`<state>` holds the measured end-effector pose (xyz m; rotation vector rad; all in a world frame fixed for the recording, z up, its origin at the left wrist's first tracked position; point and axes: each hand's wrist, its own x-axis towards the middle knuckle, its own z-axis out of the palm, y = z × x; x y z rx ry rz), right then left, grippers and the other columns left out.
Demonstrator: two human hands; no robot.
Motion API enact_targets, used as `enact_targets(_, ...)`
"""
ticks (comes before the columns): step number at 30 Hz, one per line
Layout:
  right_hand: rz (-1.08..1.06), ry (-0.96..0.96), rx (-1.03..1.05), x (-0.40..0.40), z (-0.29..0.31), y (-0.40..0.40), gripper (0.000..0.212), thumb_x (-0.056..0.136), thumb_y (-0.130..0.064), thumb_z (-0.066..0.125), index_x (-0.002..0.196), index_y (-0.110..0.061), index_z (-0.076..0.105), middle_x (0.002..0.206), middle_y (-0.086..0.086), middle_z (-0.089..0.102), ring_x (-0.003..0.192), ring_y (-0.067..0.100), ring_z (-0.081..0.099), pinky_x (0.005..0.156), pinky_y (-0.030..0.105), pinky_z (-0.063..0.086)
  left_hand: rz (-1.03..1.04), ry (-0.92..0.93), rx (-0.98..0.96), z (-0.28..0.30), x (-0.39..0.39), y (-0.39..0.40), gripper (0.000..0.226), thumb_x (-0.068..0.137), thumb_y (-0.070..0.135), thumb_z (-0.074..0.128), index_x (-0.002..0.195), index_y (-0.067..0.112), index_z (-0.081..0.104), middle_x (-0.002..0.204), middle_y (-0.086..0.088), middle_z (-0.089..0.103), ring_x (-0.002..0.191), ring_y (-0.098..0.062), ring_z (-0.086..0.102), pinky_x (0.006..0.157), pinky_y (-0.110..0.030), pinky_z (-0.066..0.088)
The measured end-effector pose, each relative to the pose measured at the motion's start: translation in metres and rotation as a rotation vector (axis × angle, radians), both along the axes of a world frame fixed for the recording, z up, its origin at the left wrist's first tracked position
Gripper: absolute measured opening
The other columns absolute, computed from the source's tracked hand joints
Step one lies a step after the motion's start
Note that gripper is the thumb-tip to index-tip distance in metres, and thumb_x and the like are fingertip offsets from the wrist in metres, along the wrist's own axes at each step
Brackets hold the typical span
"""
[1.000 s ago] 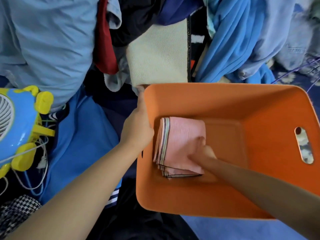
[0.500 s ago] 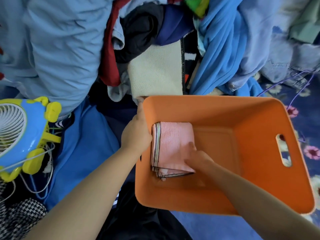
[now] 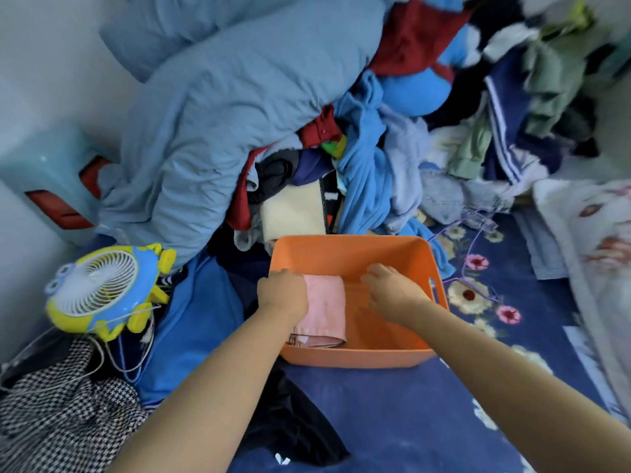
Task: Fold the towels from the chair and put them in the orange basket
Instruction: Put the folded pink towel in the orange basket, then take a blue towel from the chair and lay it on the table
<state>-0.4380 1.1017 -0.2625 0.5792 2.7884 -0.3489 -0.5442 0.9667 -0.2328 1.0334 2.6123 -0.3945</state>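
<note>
Both bare forearms reach forward and away from the body, converging slightly toward the middle of the view. The left hand (image 3: 282, 294) sits back-up, knuckles toward the camera, its fingers curled downward out of sight, so what they close on cannot be told. The right hand (image 3: 392, 291) is also back-up, a little farther forward, its fingers loosely bent and spread, gripping nothing visible. The two hands are level with each other and apart, the wrists straight.
</note>
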Motion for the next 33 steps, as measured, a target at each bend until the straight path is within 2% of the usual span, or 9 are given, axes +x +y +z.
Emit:
enact_targets(3, 0.007, 0.101, 0.054, 0.041, 0.051, -0.011, 0.032, 0.094, -0.011, 0.037, 0.123, -0.007, 0.049, 0.132, 0.012, 0.041, 0.120, 0.029, 0.042, 0.093, 0.035, 0.040, -0.027, 0.072, 0.031, 0.049, 0.043, -0.010, 0.033, 0.089, 0.003, 0.041, 0.117, 0.008, 0.057, 0.126, -0.010, 0.053, 0.117, -0.026, 0.048, 0.077, -0.031, 0.036)
enact_targets(5, -0.003, 0.161, 0.102, 0.070, 0.083, -0.023, 0.028, 0.094, -0.011, 0.037, 0.118, -0.005, 0.050, 0.129, 0.013, 0.043, 0.116, 0.029, 0.044, 0.088, 0.035, 0.041, -0.071, 0.139, 0.075, 0.081, 0.074, -0.019, 0.034, 0.089, 0.003, 0.041, 0.118, 0.008, 0.057, 0.126, -0.010, 0.053, 0.118, -0.026, 0.048, 0.086, -0.032, 0.041)
enact_targets(8, -0.052, 0.222, 0.160, 0.113, 0.123, -0.043, 0.030, 0.093, -0.010, 0.036, 0.120, -0.005, 0.049, 0.130, 0.014, 0.043, 0.116, 0.030, 0.044, 0.083, 0.035, 0.043, -0.113, 0.229, 0.119, 0.121, 0.114, -0.027, 0.035, 0.089, 0.009, 0.044, 0.123, 0.013, 0.054, 0.128, -0.007, 0.051, 0.122, -0.025, 0.045, 0.098, -0.034, 0.035)
enact_targets(14, -0.202, 0.289, 0.210, 0.210, 0.188, -0.090, 0.045, 0.095, -0.023, 0.042, 0.139, -0.014, 0.036, 0.151, 0.008, 0.024, 0.134, 0.029, 0.032, 0.100, 0.043, 0.042, -0.238, 0.315, 0.219, 0.179, 0.198, -0.058, 0.034, 0.091, 0.012, 0.042, 0.123, 0.013, 0.054, 0.131, -0.008, 0.051, 0.124, -0.026, 0.045, 0.099, -0.035, 0.037)
enact_targets(18, -0.350, 0.327, 0.266, 0.294, 0.210, -0.141, 0.043, 0.094, -0.024, 0.045, 0.135, -0.011, 0.041, 0.142, 0.011, 0.035, 0.124, 0.031, 0.042, 0.096, 0.040, 0.045, -0.371, 0.290, 0.265, 0.194, 0.266, -0.091, 0.033, 0.094, 0.017, 0.040, 0.125, 0.011, 0.052, 0.134, -0.009, 0.049, 0.126, -0.028, 0.044, 0.103, -0.038, 0.034)
enact_targets(21, -0.463, 0.335, 0.271, 0.358, 0.214, -0.175, 0.044, 0.093, -0.023, 0.046, 0.135, -0.012, 0.042, 0.141, 0.011, 0.037, 0.125, 0.032, 0.041, 0.100, 0.041, 0.042, -0.487, 0.257, 0.257, 0.198, 0.316, -0.108, 0.030, 0.094, 0.018, 0.042, 0.121, 0.011, 0.054, 0.131, -0.011, 0.052, 0.122, -0.029, 0.047, 0.101, -0.039, 0.037)
enact_targets(26, -0.694, 0.308, 0.304, 0.496, 0.216, -0.237, 0.045, 0.092, -0.023, 0.049, 0.135, -0.014, 0.043, 0.143, 0.010, 0.037, 0.127, 0.030, 0.041, 0.104, 0.038, 0.039, -0.768, 0.212, 0.290, 0.203, 0.435, -0.124, 0.031, 0.093, 0.018, 0.043, 0.119, 0.008, 0.057, 0.129, -0.013, 0.053, 0.121, -0.031, 0.048, 0.099, -0.039, 0.037)
enact_targets(33, -1.066, 0.291, 0.382, 0.706, 0.226, -0.321, 0.039, 0.091, -0.021, 0.049, 0.130, -0.013, 0.051, 0.138, 0.010, 0.043, 0.127, 0.029, 0.043, 0.105, 0.033, 0.038, -1.135, 0.111, 0.342, 0.199, 0.647, -0.146, 0.031, 0.092, 0.018, 0.042, 0.117, 0.010, 0.058, 0.130, -0.011, 0.055, 0.121, -0.030, 0.051, 0.098, -0.036, 0.040)
